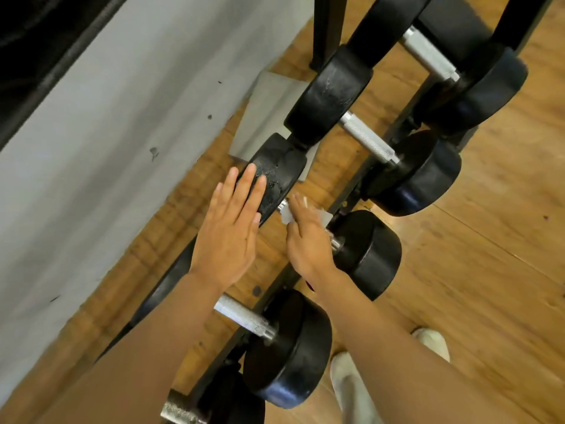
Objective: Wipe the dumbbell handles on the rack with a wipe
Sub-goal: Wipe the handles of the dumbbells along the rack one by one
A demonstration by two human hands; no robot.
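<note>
The right hand [308, 237] is curled over the wipe [287, 216] and presses it onto a dumbbell handle [334, 241], so most of that shiny bar is hidden under the hand. The left hand [227, 237] is flat with straight fingers, and it rests on the far black weight [275, 175] of the same dumbbell (it looks like it is keeping the dumbbell from rolling). The two hands sit close, side by side, but they do not touch.

The handle runs on a slant, from far left to near right, between that weight and the round weight [368, 255] just right of the right hand. The right hand is the one on the bar, so I think the next rub should slide along that slant.

More dumbbells lie on the rack [354, 191], all slanted the same way. One bare handle [243, 316] is nearer, just under the arms, and another bare handle [368, 139] is farther away. They may still need a wipe.

There are no boxes or bins to see. Below is a wooden floor [458, 286], with pale shoes [348, 381] near the bottom and a grey wall [107, 148] on the left.
</note>
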